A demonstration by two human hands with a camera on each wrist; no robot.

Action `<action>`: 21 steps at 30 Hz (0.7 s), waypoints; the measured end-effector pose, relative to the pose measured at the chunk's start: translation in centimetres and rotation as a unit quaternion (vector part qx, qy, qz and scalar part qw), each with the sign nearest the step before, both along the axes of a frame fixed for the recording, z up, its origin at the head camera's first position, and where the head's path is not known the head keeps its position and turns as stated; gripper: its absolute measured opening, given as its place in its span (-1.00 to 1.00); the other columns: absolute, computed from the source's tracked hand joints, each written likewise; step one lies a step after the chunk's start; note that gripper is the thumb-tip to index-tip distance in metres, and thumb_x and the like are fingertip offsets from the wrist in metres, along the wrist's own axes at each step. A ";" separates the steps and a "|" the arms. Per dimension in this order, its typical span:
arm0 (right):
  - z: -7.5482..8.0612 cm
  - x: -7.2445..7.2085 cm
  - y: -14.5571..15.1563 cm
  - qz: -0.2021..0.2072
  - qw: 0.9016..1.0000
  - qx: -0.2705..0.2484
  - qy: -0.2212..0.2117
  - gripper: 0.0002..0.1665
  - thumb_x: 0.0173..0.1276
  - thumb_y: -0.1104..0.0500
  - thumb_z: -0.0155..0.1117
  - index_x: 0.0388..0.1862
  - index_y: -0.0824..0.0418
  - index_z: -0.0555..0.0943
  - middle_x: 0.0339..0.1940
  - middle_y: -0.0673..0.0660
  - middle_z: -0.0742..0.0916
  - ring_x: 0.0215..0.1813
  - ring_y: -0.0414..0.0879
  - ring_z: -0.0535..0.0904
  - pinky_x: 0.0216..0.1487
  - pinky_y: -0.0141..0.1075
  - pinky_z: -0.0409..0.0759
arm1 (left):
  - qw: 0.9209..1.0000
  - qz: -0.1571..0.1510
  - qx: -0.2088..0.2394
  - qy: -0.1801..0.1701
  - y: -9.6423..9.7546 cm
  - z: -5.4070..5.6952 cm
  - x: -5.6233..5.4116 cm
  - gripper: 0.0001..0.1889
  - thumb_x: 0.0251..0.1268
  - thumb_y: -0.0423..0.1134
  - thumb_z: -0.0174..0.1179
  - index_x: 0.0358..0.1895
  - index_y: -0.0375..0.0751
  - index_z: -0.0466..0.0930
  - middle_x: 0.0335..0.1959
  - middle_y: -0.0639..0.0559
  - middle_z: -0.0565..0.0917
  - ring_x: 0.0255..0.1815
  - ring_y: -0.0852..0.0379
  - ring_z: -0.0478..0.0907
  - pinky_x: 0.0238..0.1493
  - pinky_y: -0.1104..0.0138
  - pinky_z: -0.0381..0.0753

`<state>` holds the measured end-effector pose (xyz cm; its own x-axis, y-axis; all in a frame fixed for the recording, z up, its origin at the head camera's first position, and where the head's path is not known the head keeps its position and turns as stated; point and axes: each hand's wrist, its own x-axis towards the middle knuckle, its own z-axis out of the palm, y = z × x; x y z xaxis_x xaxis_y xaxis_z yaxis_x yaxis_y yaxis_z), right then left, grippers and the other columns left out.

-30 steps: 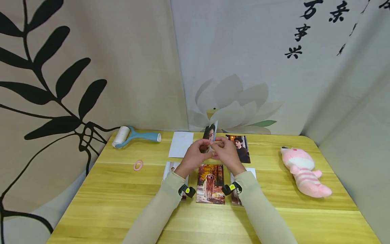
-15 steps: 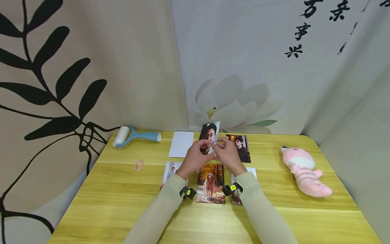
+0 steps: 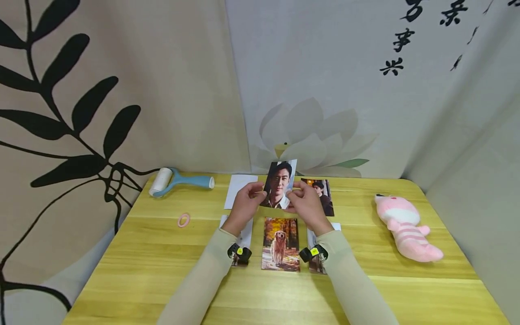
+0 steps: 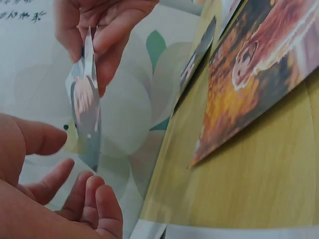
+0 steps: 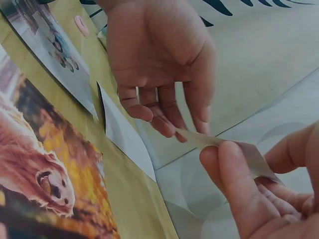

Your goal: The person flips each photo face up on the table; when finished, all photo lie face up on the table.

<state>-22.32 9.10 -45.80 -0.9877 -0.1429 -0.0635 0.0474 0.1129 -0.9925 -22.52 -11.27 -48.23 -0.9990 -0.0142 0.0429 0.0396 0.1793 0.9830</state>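
A portrait photo (image 3: 280, 183) is held up above the back of the table, its printed side toward the head camera. My right hand (image 3: 308, 203) pinches it at the lower right; in the right wrist view the right hand's thumb and fingers (image 5: 234, 169) grip the card. My left hand (image 3: 246, 201) is at the photo's left edge, and in the left wrist view its thumb and fingers (image 4: 45, 139) are spread apart, gripping nothing. Just in front of the hands lies a photo of a golden dog (image 3: 280, 246).
A white card (image 3: 237, 187) and another portrait photo (image 3: 325, 205) lie at the back. Further photos sit partly under both forearms. To the left are a blue-handled lint roller (image 3: 183, 182) and a pink ring (image 3: 184, 220); a pink plush toy (image 3: 408, 230) lies right.
The portrait photo has turned to face the head camera and shows more fully. My left hand has drawn away to the left from the right hand, which keeps holding the photo.
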 end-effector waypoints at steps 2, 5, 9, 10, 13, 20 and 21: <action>-0.1 0.1 0.1 -0.001 1.000 0.000 0.000 -0.54 0.64 0.18 0.17 0.40 0.32 0.47 -0.28 0.13 0.69 -0.39 0.02 0.74 0.02 0.23 0.77 | 1.000 0.004 0.023 -0.019 -0.2 -0.1 -0.2 -0.56 0.55 -0.30 0.22 0.41 -0.29 0.54 0.24 -0.23 0.63 0.09 -0.01 0.63 0.04 0.24 0.67; -0.2 0.1 0.2 0.002 1.000 0.001 0.001 -0.54 0.64 0.18 0.18 0.40 0.34 0.47 -0.26 0.14 0.70 -0.38 0.05 0.74 0.00 0.20 0.78 | 0.997 0.008 0.056 -0.051 -0.5 -0.4 -0.4 -0.55 0.57 -0.31 0.20 0.43 -0.30 0.51 0.13 -0.19 0.63 -0.15 0.11 0.59 -0.17 0.30 0.61; -0.2 0.2 0.2 0.004 1.000 -0.001 0.000 -0.54 0.62 0.19 0.19 0.39 0.36 0.48 -0.24 0.14 0.69 -0.43 0.00 0.69 -0.12 0.03 0.84 | 0.992 0.012 0.091 -0.090 -0.8 -0.7 -0.5 -0.61 0.58 -0.30 0.19 0.37 -0.25 0.58 -0.03 -0.08 0.66 -0.32 0.18 0.53 -0.32 0.31 0.59; -0.2 0.2 0.3 0.005 1.000 0.000 0.001 -0.54 0.62 0.20 0.19 0.39 0.36 0.48 -0.24 0.14 0.67 -0.45 -0.03 0.66 -0.15 -0.03 0.85 | 0.991 0.012 0.094 -0.096 -0.8 -0.8 -0.5 -0.63 0.58 -0.30 0.19 0.35 -0.24 0.60 -0.05 -0.06 0.68 -0.32 0.19 0.54 -0.33 0.31 0.61; -0.3 0.2 0.3 0.005 1.000 0.003 0.004 -0.54 0.61 0.20 0.20 0.39 0.36 0.49 -0.22 0.15 0.64 -0.47 -0.08 0.59 -0.22 -0.13 0.84 | 0.988 0.014 0.106 -0.108 -0.9 -0.9 -0.5 -0.68 0.57 -0.32 0.20 0.29 -0.24 0.65 -0.08 -0.06 0.72 -0.28 0.19 0.60 -0.32 0.33 0.67; -0.7 0.1 0.7 0.000 1.000 0.013 -0.003 -0.50 0.59 0.17 0.26 0.43 0.25 0.50 -0.03 0.25 0.71 -0.32 -0.03 0.69 -0.16 -0.11 0.85 | 0.985 0.026 0.129 -0.114 -1.0 -1.0 -0.3 -0.69 0.55 -0.37 0.21 0.27 -0.28 0.65 -0.09 -0.06 0.72 -0.26 0.17 0.64 -0.30 0.38 0.70; -0.8 0.1 0.8 -0.001 1.000 0.013 -0.003 -0.48 0.58 0.17 0.27 0.45 0.22 0.50 -0.01 0.26 0.72 -0.29 -0.01 0.72 -0.14 -0.09 0.85 | 0.984 0.028 0.135 -0.114 -1.0 -1.1 -0.3 -0.68 0.55 -0.37 0.21 0.28 -0.28 0.64 -0.09 -0.06 0.72 -0.25 0.18 0.65 -0.29 0.37 0.71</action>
<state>-22.26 9.90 -46.59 -0.9876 -0.1387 -0.0731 0.0536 0.1390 -0.9888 -22.82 -12.26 -49.29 -0.9795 -0.0492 -0.1952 -0.1900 -0.0931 0.9774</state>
